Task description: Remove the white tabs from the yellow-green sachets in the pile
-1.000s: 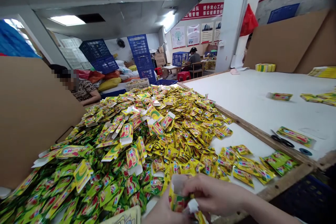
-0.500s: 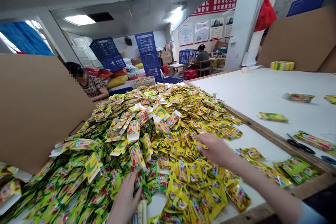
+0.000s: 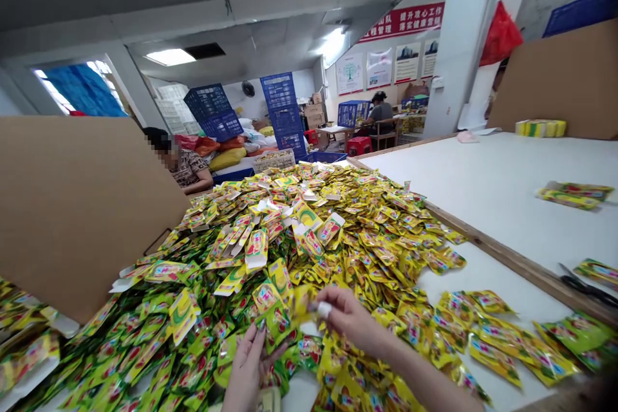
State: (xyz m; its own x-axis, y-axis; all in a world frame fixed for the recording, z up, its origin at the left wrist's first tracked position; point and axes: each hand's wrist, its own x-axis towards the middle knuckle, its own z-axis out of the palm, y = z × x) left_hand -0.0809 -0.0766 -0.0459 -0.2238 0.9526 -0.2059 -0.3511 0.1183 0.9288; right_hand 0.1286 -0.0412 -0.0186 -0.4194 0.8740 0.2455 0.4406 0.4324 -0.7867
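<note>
Hands (image 3: 251,360) (image 3: 345,315) gripping, seemingly, yellow carton (image 3: 290,309), sachets (image 3: 376,238)

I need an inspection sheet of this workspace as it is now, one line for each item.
Surface: white table, wooden strip across it.
Job's things: yellow packet pinched between both hands above the heap of packets.
Clutter: scissors; loose packets; cardboard sheet.
Grippers: left hand and right hand both grip the packet.
Cables: nothing seen.
Surroundings: blue crates, seated person, another person at a far table.
</note>
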